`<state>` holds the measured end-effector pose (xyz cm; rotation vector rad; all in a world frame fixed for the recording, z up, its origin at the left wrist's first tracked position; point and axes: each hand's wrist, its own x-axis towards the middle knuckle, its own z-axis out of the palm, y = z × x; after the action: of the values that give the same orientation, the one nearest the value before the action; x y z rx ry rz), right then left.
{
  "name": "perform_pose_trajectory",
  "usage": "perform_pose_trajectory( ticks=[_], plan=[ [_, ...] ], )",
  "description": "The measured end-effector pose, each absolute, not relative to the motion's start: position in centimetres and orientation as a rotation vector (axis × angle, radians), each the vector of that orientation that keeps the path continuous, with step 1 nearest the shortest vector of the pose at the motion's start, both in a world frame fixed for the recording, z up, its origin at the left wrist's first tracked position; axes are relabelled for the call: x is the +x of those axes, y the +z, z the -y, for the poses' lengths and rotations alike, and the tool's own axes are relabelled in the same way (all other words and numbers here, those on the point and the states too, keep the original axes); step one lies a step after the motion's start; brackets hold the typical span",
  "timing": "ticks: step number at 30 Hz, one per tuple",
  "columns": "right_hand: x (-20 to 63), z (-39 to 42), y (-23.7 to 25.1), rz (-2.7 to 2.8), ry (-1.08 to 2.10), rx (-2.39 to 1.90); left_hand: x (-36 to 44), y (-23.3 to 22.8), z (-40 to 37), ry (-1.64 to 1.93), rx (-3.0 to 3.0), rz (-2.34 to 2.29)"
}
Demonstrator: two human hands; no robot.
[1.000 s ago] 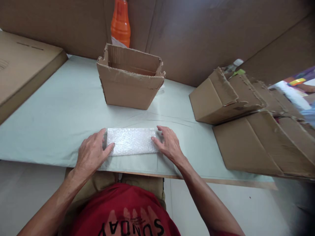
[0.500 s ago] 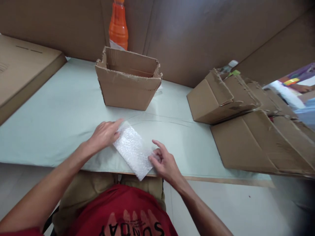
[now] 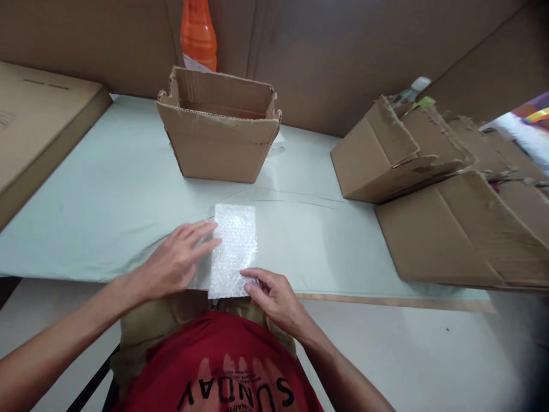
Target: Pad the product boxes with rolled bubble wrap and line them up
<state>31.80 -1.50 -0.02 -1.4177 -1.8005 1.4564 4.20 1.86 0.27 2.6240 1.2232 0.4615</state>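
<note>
A flat, rectangular bubble wrap pouch [image 3: 234, 243] lies at the front of the table, its long side pointing away from me and its near end at the table's edge. My left hand [image 3: 182, 254] is open at the pouch's left side, with outstretched fingertips touching that edge. At the lower right edge, my right hand [image 3: 277, 297] holds the pouch, index finger and thumb on its top face; the other fingers are curled and partly hidden.
Behind the pouch stands an open cardboard bin [image 3: 218, 146], with an orange bottle [image 3: 198, 37] beyond it. More cardboard bins [image 3: 450, 229] line the right side, one with a clear bottle [image 3: 414, 88] in it. A large flat carton [image 3: 47, 120] lies at left.
The pouch has turned from a slant to nearly straight. My left hand has moved nearer me, its fingers now at the side edge. My right hand has shifted slightly left. The camera view has shifted.
</note>
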Motion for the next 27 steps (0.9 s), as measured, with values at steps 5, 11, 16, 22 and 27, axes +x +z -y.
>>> perform_pose_trajectory(
  ticks=[5, 11, 16, 22, 27],
  plan=[
    [31.8, 0.9, -0.6, 1.589, 1.687, -1.327, 5.3, -1.2, 3.2, 0.43, 2.639, -1.027],
    [34.2, 0.5, 0.8, 1.834, 1.612, -1.269, 6.9, -2.4, 1.3, 0.878, 2.409, -1.052],
    [35.0, -1.0, 1.7, 2.162, 0.992, -1.118, 7.1, -1.2, 0.6, 0.85, 2.103, -1.235],
    [31.4, -2.9, -0.9, 2.035, 1.078, -1.355, 8.4, -0.3, 0.4, 0.813, 1.695, -1.52],
    [30.4, -3.6, -1.4, 2.005, 1.075, -1.445, 9.0, -1.4, -0.2, 0.945, 1.866, -1.664]
  ],
)
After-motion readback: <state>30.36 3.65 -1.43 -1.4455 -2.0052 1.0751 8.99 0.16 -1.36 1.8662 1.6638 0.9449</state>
